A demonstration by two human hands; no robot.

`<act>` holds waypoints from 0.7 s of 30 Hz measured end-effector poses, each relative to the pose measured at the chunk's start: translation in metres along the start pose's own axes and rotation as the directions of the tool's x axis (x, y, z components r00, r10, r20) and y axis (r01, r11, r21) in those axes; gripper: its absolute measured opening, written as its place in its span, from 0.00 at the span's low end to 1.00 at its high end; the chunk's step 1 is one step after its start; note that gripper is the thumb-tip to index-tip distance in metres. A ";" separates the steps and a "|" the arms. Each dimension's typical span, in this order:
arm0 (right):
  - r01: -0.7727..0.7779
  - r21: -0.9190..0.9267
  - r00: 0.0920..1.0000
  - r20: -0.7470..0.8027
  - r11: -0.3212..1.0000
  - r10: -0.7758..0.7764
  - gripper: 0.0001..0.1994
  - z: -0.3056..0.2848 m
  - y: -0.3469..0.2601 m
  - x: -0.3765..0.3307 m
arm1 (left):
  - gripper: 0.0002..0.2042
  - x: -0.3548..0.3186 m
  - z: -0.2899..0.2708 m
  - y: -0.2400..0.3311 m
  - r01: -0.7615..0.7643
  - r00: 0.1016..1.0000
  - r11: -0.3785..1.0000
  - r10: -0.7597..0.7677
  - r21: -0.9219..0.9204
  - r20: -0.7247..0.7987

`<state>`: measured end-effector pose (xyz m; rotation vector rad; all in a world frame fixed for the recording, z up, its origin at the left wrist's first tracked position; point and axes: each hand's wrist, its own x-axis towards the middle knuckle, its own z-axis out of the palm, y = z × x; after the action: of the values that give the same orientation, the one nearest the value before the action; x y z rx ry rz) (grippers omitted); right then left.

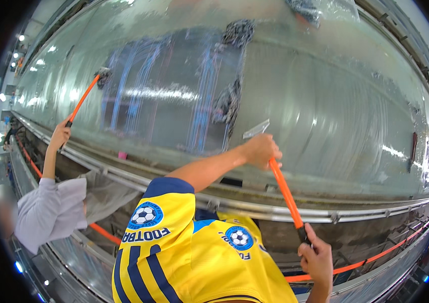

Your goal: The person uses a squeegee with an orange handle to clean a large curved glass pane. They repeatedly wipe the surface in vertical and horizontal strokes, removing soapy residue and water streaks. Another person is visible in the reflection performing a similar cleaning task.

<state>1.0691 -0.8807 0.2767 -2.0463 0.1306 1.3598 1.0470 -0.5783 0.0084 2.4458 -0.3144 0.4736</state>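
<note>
A long-handled scraper with an orange shaft, a black grip end and a flat metal blade lies slantwise over the wet grey-green panel. My left hand is closed around the shaft just behind the blade. Further down, at the black grip end, my right hand has its fingers curled round the handle. The blade rests on or just over the panel. Left of it, dark wrinkled scrapings are heaped along the border of a stripped patch, where blue lines show.
To the left, a person in a pale top works a similar orange-handled scraper on the same panel. A metal rail runs along the panel's near side. A dark, thin tool lies at the right. More scrapings sit at the far edge.
</note>
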 end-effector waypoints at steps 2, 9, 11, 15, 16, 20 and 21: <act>-0.033 0.010 0.999 0.009 0.999 0.033 0.32 0.006 0.052 -0.034 | 0.21 -0.043 0.017 0.055 0.071 0.997 0.997 -0.071 -0.026 0.014; 0.276 -0.165 0.948 0.208 0.947 -0.240 0.26 0.033 0.061 -0.063 | 0.24 -0.111 0.005 0.085 0.160 0.983 0.987 -0.162 -0.032 -0.090; 0.212 -0.107 0.961 0.201 0.971 -0.188 0.26 0.041 0.042 -0.061 | 0.24 -0.103 -0.011 0.060 0.130 0.986 0.991 -0.130 -0.011 -0.099; 0.386 -0.311 0.920 0.194 0.869 -0.339 0.27 0.035 0.005 -0.039 | 0.24 -0.090 -0.010 0.023 0.107 0.979 0.992 -0.118 -0.072 -0.165; 0.330 -0.302 0.942 0.170 0.894 -0.291 0.27 0.039 -0.006 -0.033 | 0.24 -0.081 -0.016 0.011 0.088 0.976 0.995 -0.097 -0.055 -0.195; 0.266 -0.277 0.963 0.112 0.923 -0.244 0.27 0.046 -0.064 0.003 | 0.22 -0.037 -0.032 -0.059 0.094 0.973 0.995 -0.096 -0.021 -0.211; 0.218 -0.260 0.975 0.105 0.941 -0.197 0.27 0.044 -0.094 0.013 | 0.22 -0.024 -0.036 -0.079 0.098 0.966 0.995 -0.097 -0.008 -0.240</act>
<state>1.0809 -0.7789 0.2994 -2.1518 -0.3144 1.3815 1.0426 -0.4919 -0.0169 2.3625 -0.0908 0.7189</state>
